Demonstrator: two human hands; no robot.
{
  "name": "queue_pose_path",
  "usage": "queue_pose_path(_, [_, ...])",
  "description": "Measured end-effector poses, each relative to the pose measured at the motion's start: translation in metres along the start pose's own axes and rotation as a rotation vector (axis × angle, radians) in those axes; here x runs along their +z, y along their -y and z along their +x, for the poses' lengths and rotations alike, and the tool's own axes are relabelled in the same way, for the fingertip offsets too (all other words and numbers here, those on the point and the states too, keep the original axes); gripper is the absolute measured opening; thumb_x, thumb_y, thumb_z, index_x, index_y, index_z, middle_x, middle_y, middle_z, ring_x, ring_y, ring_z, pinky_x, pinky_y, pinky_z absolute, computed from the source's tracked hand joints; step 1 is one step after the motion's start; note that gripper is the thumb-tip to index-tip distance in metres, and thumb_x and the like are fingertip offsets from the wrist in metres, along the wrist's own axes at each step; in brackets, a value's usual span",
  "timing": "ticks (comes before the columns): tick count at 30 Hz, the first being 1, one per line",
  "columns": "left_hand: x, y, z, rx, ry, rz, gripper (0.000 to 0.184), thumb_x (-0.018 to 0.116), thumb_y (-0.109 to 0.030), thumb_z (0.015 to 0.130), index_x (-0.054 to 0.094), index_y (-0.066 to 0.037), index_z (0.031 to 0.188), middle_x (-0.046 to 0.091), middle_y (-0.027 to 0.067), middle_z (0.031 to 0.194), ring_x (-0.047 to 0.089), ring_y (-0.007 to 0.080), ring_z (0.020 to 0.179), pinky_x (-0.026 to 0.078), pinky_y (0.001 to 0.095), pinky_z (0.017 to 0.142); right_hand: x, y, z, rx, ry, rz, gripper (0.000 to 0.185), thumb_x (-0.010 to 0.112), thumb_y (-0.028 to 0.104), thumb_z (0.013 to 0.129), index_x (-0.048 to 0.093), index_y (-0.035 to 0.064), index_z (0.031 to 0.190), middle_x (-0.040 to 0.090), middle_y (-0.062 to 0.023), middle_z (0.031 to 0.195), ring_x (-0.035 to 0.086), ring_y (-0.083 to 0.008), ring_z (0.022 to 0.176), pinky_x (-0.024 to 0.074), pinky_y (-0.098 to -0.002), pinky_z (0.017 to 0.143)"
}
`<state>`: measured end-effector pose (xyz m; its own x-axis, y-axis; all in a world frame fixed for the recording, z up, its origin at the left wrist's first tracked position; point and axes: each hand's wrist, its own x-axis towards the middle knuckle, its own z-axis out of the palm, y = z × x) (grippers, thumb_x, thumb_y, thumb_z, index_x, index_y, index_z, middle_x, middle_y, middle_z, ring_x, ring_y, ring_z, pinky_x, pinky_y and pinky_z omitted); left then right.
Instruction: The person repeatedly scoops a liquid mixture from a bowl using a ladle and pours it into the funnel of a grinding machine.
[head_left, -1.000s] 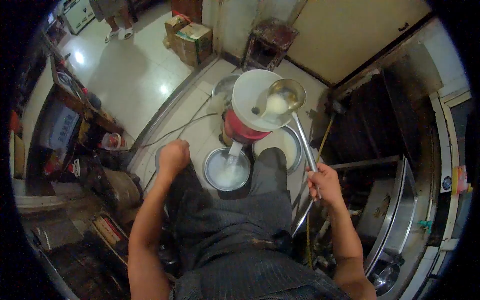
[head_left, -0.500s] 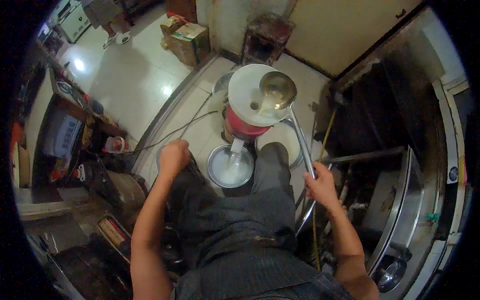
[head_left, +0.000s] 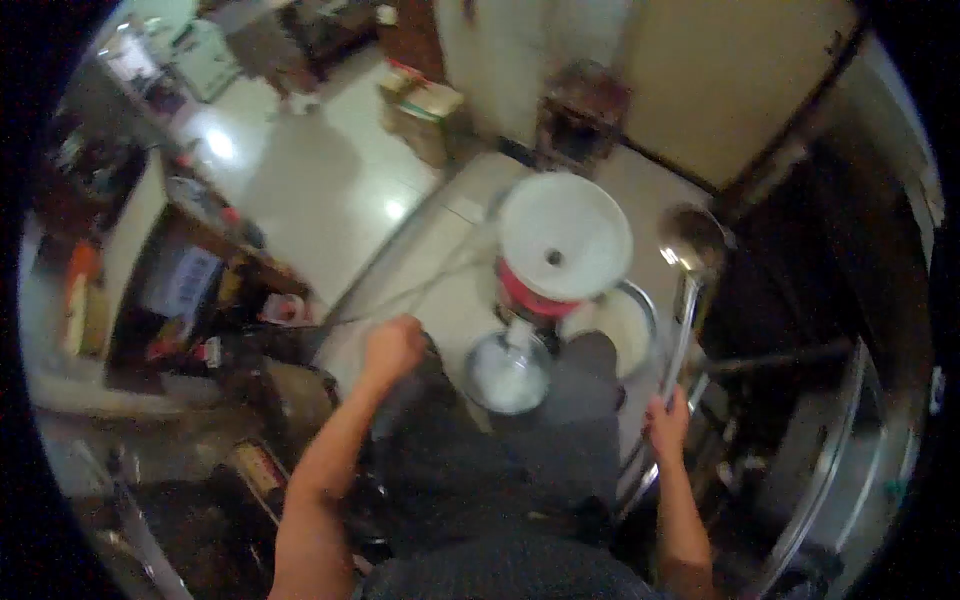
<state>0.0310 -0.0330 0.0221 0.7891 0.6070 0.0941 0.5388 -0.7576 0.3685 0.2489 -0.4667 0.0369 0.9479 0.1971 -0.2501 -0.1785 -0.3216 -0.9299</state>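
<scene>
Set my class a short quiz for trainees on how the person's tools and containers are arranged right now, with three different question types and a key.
1. Which of the person's hands grips the long-handled metal ladle?
2. What colour is the band just beneath the wide, round white hopper? a) blue b) red c) green
3. True or false: the ladle's head is over the hopper.

Key: 1. The right hand. 2. b. 3. False; it is beside it, to the right.
</scene>
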Motion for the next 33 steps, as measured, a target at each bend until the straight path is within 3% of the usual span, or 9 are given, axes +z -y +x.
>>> queue_pose_path(3, [-0.009,-0.006,0.004,0.031,0.088,0.113,0.016,0.059,-0.021,0.078,0.065,-0.008,0.085,0.065,0.0168,0.086,0.063,0.0386,0.080,0.051,0.0499,0.070,-0.012,-0.122,0.060,0.110,-0.096,-0.162,0.037,0.056,0.014,0.091,0.047,0.0036,0.126,0.050,-0.0019,0.064,0.046,-0.0108,0.046,0.0382,-0.0273,0.038])
queue_pose_path(6, [-0.007,-0.017,0.005,-0.003,0.069,0.082,0.016,0.059,-0.019,0.077,0.066,-0.009,0.087,0.066,0.0147,0.087,0.064,0.0378,0.082,0.051,0.0494,0.072,-0.021,-0.208,0.111,0.116,-0.207,-0.484,0.034,0.057,0.016,0.090,0.050,0.0019,0.120,0.053,-0.0082,0.072,0.050,-0.0194,0.057,0.0414,-0.0332,0.049])
queue_pose_path(14, [-0.018,-0.013,0.004,0.063,0.088,0.136,0.016,0.058,-0.021,0.080,0.064,-0.008,0.087,0.064,0.0143,0.091,0.063,0.0364,0.085,0.051,0.0483,0.072,-0.004,-0.255,0.122,0.285,-0.091,-0.989,0.031,0.061,0.022,0.087,0.059,-0.0027,0.106,0.064,-0.0251,0.093,0.062,-0.0423,0.087,0.0500,-0.0487,0.077])
queue_pose_path(18, [-0.018,-0.014,0.007,0.114,0.089,0.125,0.017,0.057,-0.021,0.081,0.063,-0.007,0.089,0.062,0.0147,0.087,0.062,0.0370,0.083,0.051,0.0478,0.071,0.005,-0.287,0.107,-0.279,-0.265,-1.017,0.039,0.062,0.034,0.090,0.061,-0.0042,0.097,0.066,-0.0238,0.084,0.065,-0.0399,0.072,0.0518,-0.0493,0.065])
queue_pose_path(22, [-0.010,-0.009,0.008,0.136,0.107,0.170,0.017,0.056,-0.020,0.082,0.063,-0.007,0.091,0.062,0.0157,0.086,0.062,0.0374,0.082,0.050,0.0476,0.071,0.015,-0.295,0.124,0.095,-0.027,-0.646,0.040,0.061,0.042,0.090,0.058,0.0029,0.082,0.060,-0.0138,0.069,0.058,-0.0293,0.060,0.0462,-0.0408,0.055])
queue_pose_path(26, [-0.009,-0.008,0.006,0.165,0.069,0.151,0.018,0.055,-0.020,0.082,0.064,-0.007,0.091,0.062,0.0162,0.086,0.062,0.0375,0.082,0.050,0.0479,0.071,0.024,-0.251,0.106,0.394,0.085,0.094,0.046,0.061,0.051,0.090,0.056,0.0100,0.068,0.054,-0.0037,0.055,0.051,-0.0186,0.047,0.0406,-0.0323,0.044])
queue_pose_path(27, [-0.012,-0.012,0.006,0.154,0.072,0.130,0.018,0.055,-0.020,0.082,0.064,-0.007,0.091,0.062,0.0167,0.086,0.062,0.0376,0.083,0.050,0.0482,0.071,0.021,-0.279,0.121,0.741,0.131,0.177,0.043,0.060,0.048,0.091,0.052,0.0141,0.065,0.050,-0.0007,0.052,0.049,-0.0152,0.046,0.0383,-0.0291,0.043])
queue_pose_path(30, [-0.012,-0.013,0.008,0.120,0.090,0.118,0.018,0.055,-0.020,0.082,0.064,-0.007,0.092,0.063,0.0176,0.086,0.061,0.0378,0.083,0.049,0.0489,0.072,0.013,-0.322,0.121,0.698,0.347,0.398,0.037,0.057,0.039,0.092,0.047,0.0187,0.063,0.045,0.0021,0.050,0.044,-0.0116,0.043,0.0329,-0.0265,0.040])
queue_pose_path(33, [-0.006,-0.009,0.009,0.100,0.101,0.119,0.018,0.055,-0.020,0.083,0.064,-0.008,0.093,0.063,0.0183,0.086,0.061,0.0386,0.084,0.049,0.0497,0.072,0.013,-0.338,0.122,0.674,0.312,0.437,0.031,0.056,0.033,0.092,0.049,0.0186,0.066,0.045,0.0026,0.051,0.041,-0.0122,0.043,0.0320,-0.0275,0.039])
